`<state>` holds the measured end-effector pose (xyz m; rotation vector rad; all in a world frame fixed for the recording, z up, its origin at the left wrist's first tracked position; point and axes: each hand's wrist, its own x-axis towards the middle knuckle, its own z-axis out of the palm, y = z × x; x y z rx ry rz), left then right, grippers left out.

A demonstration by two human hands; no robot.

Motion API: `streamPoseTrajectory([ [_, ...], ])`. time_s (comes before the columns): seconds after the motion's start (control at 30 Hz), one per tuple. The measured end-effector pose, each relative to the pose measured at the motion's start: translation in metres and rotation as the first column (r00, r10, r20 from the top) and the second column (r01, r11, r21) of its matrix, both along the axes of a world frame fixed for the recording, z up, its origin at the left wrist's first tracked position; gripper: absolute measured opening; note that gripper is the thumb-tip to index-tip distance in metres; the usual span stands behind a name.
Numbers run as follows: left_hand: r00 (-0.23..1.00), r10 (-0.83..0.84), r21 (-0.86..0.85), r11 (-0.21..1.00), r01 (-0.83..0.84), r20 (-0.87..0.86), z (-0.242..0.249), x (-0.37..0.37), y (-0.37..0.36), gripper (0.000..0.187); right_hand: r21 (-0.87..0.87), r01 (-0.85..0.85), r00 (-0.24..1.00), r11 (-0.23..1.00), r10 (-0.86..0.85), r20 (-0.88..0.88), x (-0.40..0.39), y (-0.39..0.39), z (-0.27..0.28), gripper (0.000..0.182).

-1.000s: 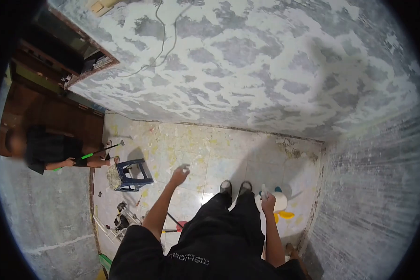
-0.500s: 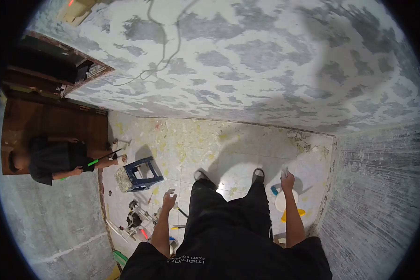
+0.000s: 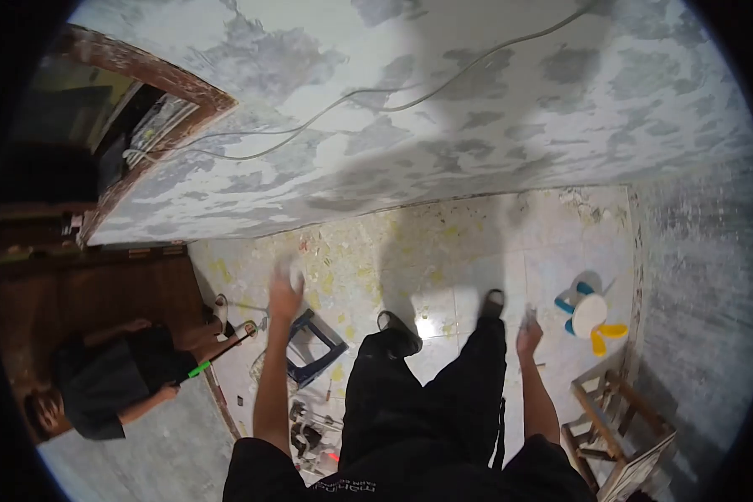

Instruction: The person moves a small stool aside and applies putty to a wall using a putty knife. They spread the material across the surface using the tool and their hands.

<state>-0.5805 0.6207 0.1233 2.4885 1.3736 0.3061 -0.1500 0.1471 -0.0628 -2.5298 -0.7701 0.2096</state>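
My left hand (image 3: 285, 293) is raised out in front, above the dark blue plastic stool (image 3: 330, 360); its fingers look stretched out and nothing shows in them, though they are blurred. My right hand (image 3: 529, 339) hangs over the tiled floor (image 3: 443, 243), fingers closed, with a small greyish-white thing at the fingertips that I cannot make out. Ahead stands a wall (image 3: 477, 100) with patchy white and grey coating. A pale cable (image 3: 343, 102) runs across it to a window frame (image 3: 155, 67).
A person (image 3: 117, 376) in dark clothes at the left holds a long green-handled tool (image 3: 199, 368). At the right are a small white stool (image 3: 590, 311) with blue and yellow legs and a wooden stool (image 3: 607, 427). Several tools (image 3: 309, 431) lie on the floor behind the blue stool.
My view has shifted left and nearer the window. My left hand has moved up and forward; my right hand is now apart from the small white stool. The wooden stool has come into view.
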Motion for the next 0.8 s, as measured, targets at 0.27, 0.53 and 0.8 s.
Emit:
streamPoseTrajectory([
  [0.27,0.947,-0.276,0.946,0.228,0.232,-0.166,-0.014,0.102,0.207,0.045,0.347,-0.157,0.911,0.924,0.272,-0.311,-0.185,0.205,-0.139,0.01],
  [0.53,0.896,-0.419,0.989,-0.087,0.12,-0.146,-0.039,0.122,0.232,0.054,0.595,-0.407,0.807,0.693,0.578,-0.121,-0.172,0.341,-0.278,0.023],
  [0.8,0.894,-0.427,0.99,-0.087,0.107,-0.134,-0.04,0.114,0.233,0.06,0.688,-0.225,0.962,0.69,0.047,0.268,-0.077,0.405,-0.27,0.044],
])
